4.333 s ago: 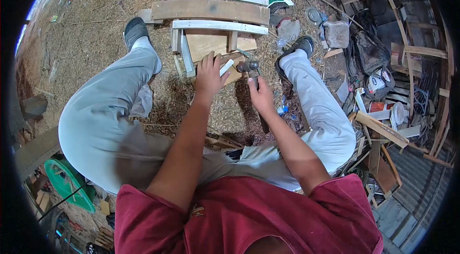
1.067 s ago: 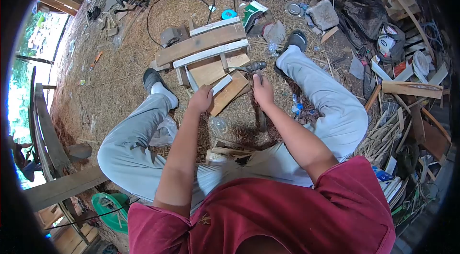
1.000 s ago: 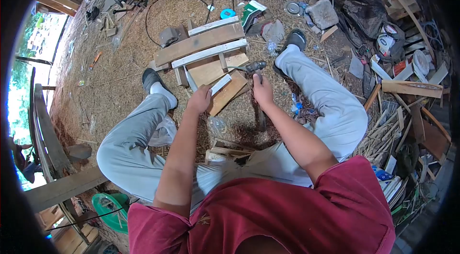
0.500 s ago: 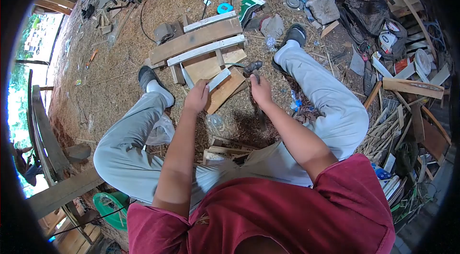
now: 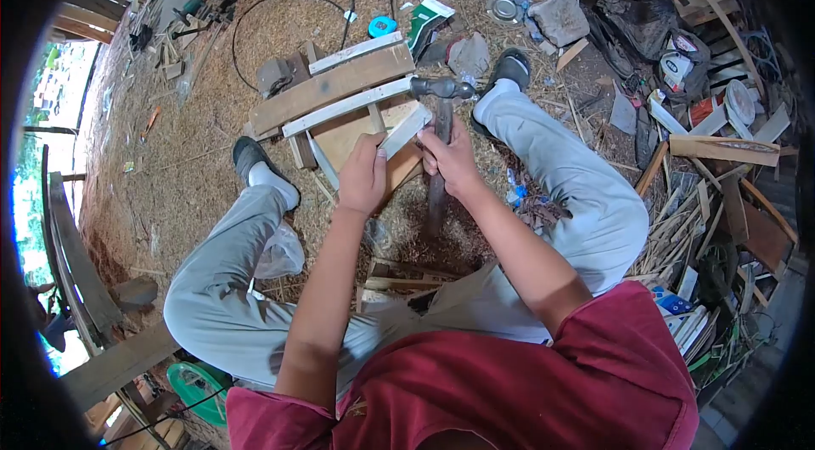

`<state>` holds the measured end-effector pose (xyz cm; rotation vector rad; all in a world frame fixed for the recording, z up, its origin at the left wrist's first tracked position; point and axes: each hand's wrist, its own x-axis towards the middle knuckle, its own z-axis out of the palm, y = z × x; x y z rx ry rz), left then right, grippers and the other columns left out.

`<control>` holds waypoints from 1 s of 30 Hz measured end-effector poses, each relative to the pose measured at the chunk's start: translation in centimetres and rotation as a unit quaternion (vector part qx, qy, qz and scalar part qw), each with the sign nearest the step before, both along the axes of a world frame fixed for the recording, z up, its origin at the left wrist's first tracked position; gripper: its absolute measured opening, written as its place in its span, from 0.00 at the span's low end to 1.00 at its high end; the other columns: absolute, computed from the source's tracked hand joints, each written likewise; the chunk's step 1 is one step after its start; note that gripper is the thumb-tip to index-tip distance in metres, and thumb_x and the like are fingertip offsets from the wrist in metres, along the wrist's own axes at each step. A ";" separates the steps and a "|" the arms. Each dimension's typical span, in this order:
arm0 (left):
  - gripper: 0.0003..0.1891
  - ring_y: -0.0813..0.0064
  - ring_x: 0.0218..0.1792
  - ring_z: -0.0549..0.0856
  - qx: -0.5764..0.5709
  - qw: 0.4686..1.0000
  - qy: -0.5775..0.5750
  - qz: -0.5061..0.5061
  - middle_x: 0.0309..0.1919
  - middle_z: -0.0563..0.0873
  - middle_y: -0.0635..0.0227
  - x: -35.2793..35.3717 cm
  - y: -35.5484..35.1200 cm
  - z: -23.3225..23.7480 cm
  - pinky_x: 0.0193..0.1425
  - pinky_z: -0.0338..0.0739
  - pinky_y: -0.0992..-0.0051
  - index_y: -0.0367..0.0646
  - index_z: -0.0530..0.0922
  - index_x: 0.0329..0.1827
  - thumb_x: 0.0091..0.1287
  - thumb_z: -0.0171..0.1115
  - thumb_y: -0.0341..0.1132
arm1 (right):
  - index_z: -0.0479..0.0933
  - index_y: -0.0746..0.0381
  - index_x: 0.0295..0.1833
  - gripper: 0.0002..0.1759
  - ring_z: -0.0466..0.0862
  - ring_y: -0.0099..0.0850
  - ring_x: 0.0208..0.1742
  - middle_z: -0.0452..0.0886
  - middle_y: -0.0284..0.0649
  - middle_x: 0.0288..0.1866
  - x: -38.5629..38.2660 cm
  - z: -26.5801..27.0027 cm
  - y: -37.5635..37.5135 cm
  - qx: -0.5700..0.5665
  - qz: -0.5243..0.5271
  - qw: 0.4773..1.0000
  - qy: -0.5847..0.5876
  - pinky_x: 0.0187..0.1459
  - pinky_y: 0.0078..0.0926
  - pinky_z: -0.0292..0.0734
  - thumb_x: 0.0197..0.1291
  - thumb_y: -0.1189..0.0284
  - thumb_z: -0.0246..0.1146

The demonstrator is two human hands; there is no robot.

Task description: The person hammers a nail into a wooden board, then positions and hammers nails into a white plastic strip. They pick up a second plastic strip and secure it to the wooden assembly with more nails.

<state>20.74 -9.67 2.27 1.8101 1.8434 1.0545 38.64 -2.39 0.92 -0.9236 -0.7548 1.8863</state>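
My left hand (image 5: 363, 174) is closed around the lower end of a short white-painted wooden strip (image 5: 407, 129), which slants up to the right. My right hand (image 5: 452, 160) grips a hammer (image 5: 442, 87) by its wooden handle, the dark metal head pointing away from me. The right thumb is right at the strip's upper end. Just beyond the hands lies a wooden frame, made up of a brown board (image 5: 335, 89) and a long white strip (image 5: 348, 109) across short supports. A light plywood piece (image 5: 344, 137) rests beneath it, partly hidden by my hands.
A turquoise tape measure (image 5: 382, 26) and a green-and-white packet (image 5: 430, 21) lie past the frame. Scrap wood (image 5: 671, 221) is heaped at the right, near a stone block (image 5: 560, 17). A green basin (image 5: 197, 386) stands at lower left. Sawdust covers the ground.
Both hands have come closer together. The hammer has risen and its head turned sideways, while my right fingers moved to the white strip's end. The strip shifted slightly up and right.
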 end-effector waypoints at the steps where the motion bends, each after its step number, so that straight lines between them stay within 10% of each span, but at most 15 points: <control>1: 0.12 0.42 0.47 0.85 0.017 1.000 -0.005 0.004 0.47 0.83 0.51 0.4 0.5 0.8 0.51 0.81 0.55 0.41 0.79 0.61 0.81 0.52 0.32 | 0.70 0.59 0.54 0.18 0.73 0.18 0.18 0.77 0.31 0.33 -0.1 1.2 0.3 0.006 -0.013 1.000 0.001 0.17 0.21 0.67 0.67 0.77 0.72; 10: 0.12 0.46 0.44 0.85 0.142 0.990 -0.012 -0.018 0.44 0.83 0.48 3.3 2.4 6.1 0.51 0.80 0.58 0.34 0.80 0.57 0.77 0.54 0.28 | 0.66 0.56 0.58 0.27 0.72 0.17 0.20 0.77 0.33 0.39 2.1 10.0 1.5 0.076 -0.109 0.991 -0.004 0.18 0.19 0.67 0.63 0.80 0.76; 30: 0.14 0.41 0.49 0.84 0.152 0.986 -0.025 -0.064 0.49 0.83 0.43 2.7 2.6 4.7 0.57 0.79 0.51 0.32 0.76 0.59 0.78 0.52 0.31 | 0.66 0.58 0.59 0.31 0.75 0.12 0.28 0.85 0.37 0.44 2.8 11.2 0.4 0.217 -0.061 0.974 0.013 0.30 0.14 0.72 0.58 0.85 0.77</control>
